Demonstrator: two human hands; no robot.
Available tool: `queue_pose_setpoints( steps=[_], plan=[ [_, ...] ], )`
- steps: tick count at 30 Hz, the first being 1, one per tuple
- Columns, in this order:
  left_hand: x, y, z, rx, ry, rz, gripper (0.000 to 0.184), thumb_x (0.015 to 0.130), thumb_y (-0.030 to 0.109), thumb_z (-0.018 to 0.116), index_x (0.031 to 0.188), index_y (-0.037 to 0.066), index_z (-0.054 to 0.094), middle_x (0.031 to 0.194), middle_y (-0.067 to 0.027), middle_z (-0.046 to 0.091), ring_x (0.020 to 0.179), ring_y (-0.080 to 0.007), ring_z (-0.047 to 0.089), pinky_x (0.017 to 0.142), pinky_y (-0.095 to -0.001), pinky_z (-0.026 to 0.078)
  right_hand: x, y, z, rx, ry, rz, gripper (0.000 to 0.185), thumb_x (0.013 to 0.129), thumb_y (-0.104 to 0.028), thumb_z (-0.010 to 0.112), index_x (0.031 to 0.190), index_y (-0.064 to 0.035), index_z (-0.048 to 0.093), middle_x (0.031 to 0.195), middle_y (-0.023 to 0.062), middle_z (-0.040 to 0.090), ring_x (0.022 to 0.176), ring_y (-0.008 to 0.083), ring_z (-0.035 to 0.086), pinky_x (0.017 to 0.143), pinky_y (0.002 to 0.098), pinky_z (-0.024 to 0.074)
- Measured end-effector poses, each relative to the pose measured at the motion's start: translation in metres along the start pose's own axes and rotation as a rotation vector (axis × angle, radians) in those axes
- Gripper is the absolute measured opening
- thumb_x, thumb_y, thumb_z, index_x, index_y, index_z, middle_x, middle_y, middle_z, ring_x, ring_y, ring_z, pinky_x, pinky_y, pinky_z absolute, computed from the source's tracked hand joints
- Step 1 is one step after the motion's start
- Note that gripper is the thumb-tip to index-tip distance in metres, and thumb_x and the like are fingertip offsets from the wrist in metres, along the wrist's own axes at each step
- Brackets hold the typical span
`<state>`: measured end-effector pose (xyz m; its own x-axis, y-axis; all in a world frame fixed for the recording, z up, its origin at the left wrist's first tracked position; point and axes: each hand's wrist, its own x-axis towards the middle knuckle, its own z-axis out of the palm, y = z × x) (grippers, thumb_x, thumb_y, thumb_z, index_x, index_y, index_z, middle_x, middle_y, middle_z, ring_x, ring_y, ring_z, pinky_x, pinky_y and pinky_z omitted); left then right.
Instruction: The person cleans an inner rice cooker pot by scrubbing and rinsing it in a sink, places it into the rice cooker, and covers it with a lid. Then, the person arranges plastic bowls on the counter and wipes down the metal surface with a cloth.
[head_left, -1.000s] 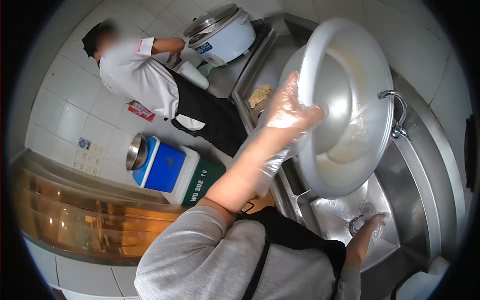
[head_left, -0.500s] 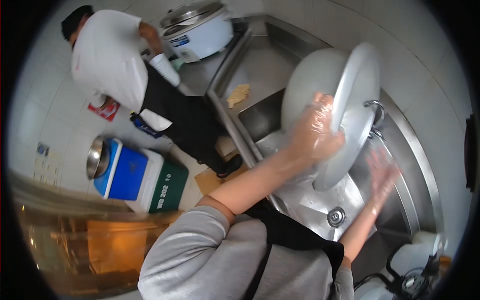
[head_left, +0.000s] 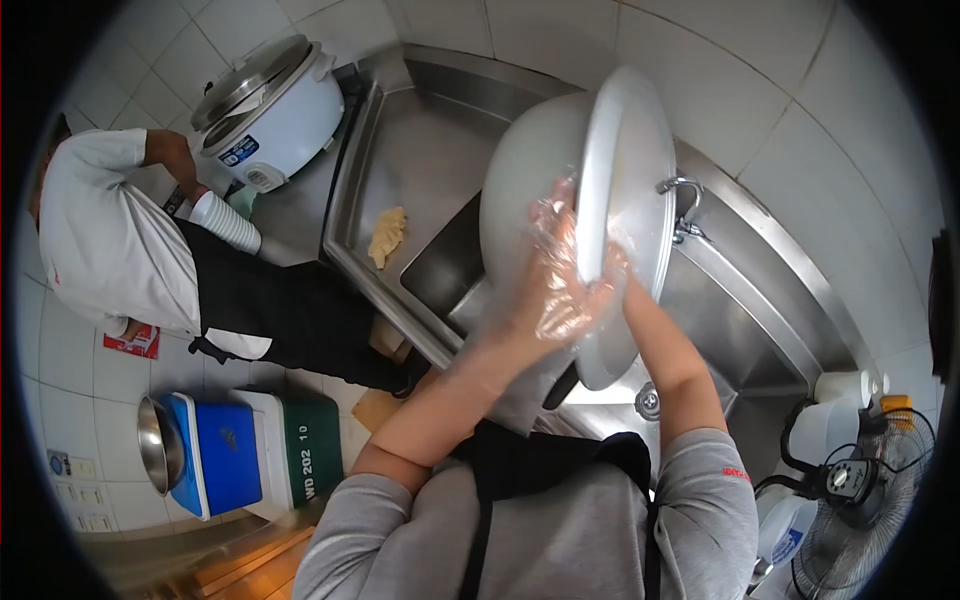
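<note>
a large wide-rimmed metal basin point(head_left: 598, 190) is held up on edge over the steel sink point(head_left: 735, 320), its rounded outer wall toward the rice cooker and its mouth toward the faucet point(head_left: 685, 205); the inside shows only at a steep slant, so whether it contains anything cannot be told. the left hand point(head_left: 562, 270), in a clear plastic glove, pinches the near side of the rim, with fingers laid along the outer wall. the right hand point(head_left: 613, 275) is close beside it at the same rim, mostly overlapped; how far its grip is spread or closed, i cannot tell. below the rim, the round drain strainer point(head_left: 647, 402) shows in the sink floor. on the ledge left of the sink lies a crumpled yellowish cloth point(head_left: 388, 237). further left, the white rice cooker point(head_left: 285, 130) stands on the steel bench point(head_left: 305, 205) with its metal lid on top, contents hidden. just beside it, a nested stack of white cups point(head_left: 228, 220) is near the arm of a co-worker point(head_left: 125, 220) in a white shirt and black apron. a steel bowl point(head_left: 160, 445) rests against the top of a blue cooler box point(head_left: 228, 450), next to a white-lidded green box point(head_left: 312, 440).
</note>
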<state>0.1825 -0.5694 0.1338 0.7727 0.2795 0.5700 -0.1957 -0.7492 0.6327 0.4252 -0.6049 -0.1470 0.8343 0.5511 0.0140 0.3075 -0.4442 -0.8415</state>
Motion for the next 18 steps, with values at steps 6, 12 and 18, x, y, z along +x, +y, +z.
queue_pose_setpoints(
  steps=[6,12,18],
  plan=[
    [0.001,-0.024,-0.006,0.031,0.017,0.027,0.077,0.065,0.022,0.067,0.129,-0.002,0.031,0.129,-0.0264,0.037,0.115,-0.0429,0.039,0.098,-0.0477,0.03,-0.082,-0.099,0.002,-0.351,-0.412,-0.453,0.062,0.087,-0.051,0.044,0.131,-0.0069,0.038,0.116,0.011,0.054,0.103,0.0209,0.052,0.092,0.0323,0.036],
    [-0.007,-0.034,0.017,-0.261,0.162,0.153,0.065,0.074,0.024,0.063,0.122,-0.008,0.036,0.127,-0.0304,0.036,0.118,-0.0505,0.032,0.099,-0.0519,0.026,-0.046,-0.121,-0.05,-0.361,-0.406,-0.418,0.064,0.086,-0.052,0.044,0.132,-0.0073,0.036,0.114,0.0117,0.055,0.1,0.0209,0.053,0.092,0.0331,0.0358],
    [0.004,-0.014,-0.002,-0.225,-0.041,0.051,0.069,0.077,0.032,0.064,0.124,-0.01,0.033,0.124,-0.0358,0.035,0.119,-0.0487,0.031,0.098,-0.0551,0.025,-0.137,-0.096,-0.06,-0.338,-0.386,-0.322,0.066,0.086,-0.053,0.043,0.133,-0.0077,0.033,0.111,0.0123,0.055,0.097,0.0208,0.054,0.092,0.0339,0.0357]
  ],
)
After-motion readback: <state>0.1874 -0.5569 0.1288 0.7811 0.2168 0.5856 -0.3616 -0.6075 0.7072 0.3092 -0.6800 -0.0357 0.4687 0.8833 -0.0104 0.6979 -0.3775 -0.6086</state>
